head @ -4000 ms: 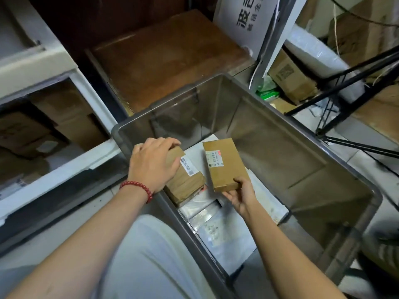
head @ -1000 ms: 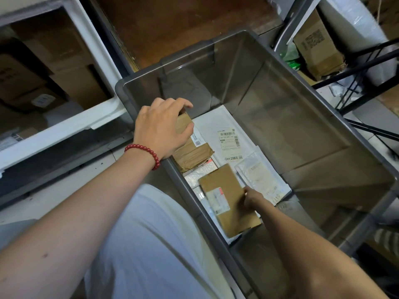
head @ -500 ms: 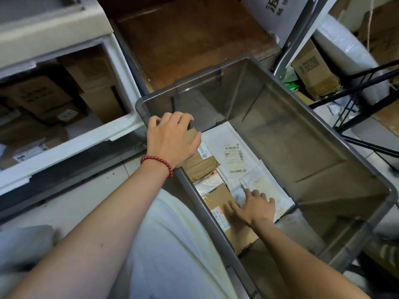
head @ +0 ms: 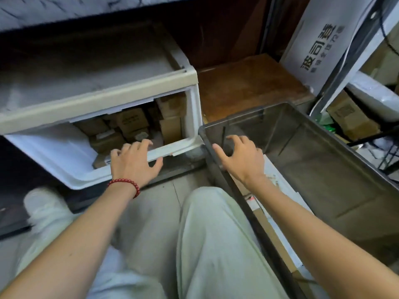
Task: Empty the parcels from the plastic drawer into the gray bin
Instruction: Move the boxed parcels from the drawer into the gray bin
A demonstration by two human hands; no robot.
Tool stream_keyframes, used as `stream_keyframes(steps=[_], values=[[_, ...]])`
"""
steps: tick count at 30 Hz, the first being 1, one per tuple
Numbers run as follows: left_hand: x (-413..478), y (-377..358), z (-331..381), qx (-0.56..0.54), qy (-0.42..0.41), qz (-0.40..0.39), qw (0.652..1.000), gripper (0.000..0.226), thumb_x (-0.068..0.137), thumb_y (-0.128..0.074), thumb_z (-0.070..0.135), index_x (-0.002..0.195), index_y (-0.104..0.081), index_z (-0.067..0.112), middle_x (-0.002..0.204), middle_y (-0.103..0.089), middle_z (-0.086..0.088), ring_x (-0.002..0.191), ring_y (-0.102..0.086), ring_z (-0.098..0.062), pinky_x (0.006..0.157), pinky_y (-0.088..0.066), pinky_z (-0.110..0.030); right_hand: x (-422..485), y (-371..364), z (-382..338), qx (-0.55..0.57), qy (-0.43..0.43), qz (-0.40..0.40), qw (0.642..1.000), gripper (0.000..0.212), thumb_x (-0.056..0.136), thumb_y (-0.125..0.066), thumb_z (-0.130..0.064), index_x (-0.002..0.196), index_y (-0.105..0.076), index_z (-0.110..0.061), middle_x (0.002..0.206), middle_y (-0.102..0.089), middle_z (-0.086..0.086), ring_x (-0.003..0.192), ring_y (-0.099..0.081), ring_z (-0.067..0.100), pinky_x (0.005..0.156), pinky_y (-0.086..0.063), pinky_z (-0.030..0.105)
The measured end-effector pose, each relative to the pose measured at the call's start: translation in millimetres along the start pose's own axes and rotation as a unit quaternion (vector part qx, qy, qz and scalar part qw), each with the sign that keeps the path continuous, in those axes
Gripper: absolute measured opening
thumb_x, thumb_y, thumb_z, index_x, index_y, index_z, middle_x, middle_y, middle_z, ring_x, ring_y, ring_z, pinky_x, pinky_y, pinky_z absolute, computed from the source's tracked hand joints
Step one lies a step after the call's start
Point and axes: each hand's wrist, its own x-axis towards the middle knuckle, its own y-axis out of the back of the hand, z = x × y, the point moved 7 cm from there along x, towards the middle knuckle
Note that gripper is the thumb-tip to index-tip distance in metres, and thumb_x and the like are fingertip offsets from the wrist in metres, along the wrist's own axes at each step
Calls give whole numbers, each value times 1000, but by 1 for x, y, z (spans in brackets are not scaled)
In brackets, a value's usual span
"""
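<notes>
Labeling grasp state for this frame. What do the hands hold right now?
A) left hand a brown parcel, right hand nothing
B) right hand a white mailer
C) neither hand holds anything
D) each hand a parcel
C: the left hand is spread over the front rim of the plastic drawer, the right hand hangs open over the gray bin, and no parcel is in either.

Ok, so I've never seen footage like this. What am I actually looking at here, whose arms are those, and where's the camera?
No machine here: a person wears a wide-angle camera on the head, looking down at their own arms. The left hand, with a red bead bracelet, spreads over the front edge of a white plastic drawer holding brown cardboard parcels. The right hand hovers over the near corner of the gray bin, where flat parcels lie on the bottom. Neither hand holds anything.
</notes>
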Motion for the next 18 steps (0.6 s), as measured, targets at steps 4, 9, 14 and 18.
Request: stream_keyframes(steps=[4, 9, 14, 18], values=[[-28, 21, -72, 24, 68, -9, 997, 49, 86, -50, 54, 126, -50, 24, 122, -60, -4, 115, -51, -29, 87, -36, -39, -13, -21, -89, 49, 65, -44, 996, 58, 90, -42, -65, 126, -59, -23, 125, -57, 1, 117, -53, 24, 94, -39, 39], [-62, 17, -134, 4, 139, -27, 990, 46, 86, -53, 53, 122, -52, 24, 120, -60, -5, 111, -52, -32, 83, -35, -40, -25, -64, -149, 13, 97, -123, 988, 63, 89, -43, -66, 132, -52, -21, 128, -55, 5, 117, -53, 27, 87, -42, 38], [-59, 11, -146, 16, 125, -36, 991, 48, 87, -50, 52, 127, -49, 25, 119, -60, -3, 109, -53, -30, 80, -37, -38, -22, -98, -163, -15, 85, -143, 986, 68, 89, -45, -65, 139, -43, -19, 135, -50, 9, 124, -47, 29, 96, -44, 44], [-44, -7, -151, -51, 112, -51, 991, 48, 89, -51, 49, 129, -47, 23, 120, -57, -5, 106, -54, -29, 78, -46, -37, -11, -119, -174, -51, 99, -136, 984, 68, 91, -42, -64, 141, -39, -18, 136, -47, 7, 126, -43, 27, 99, -39, 44]])
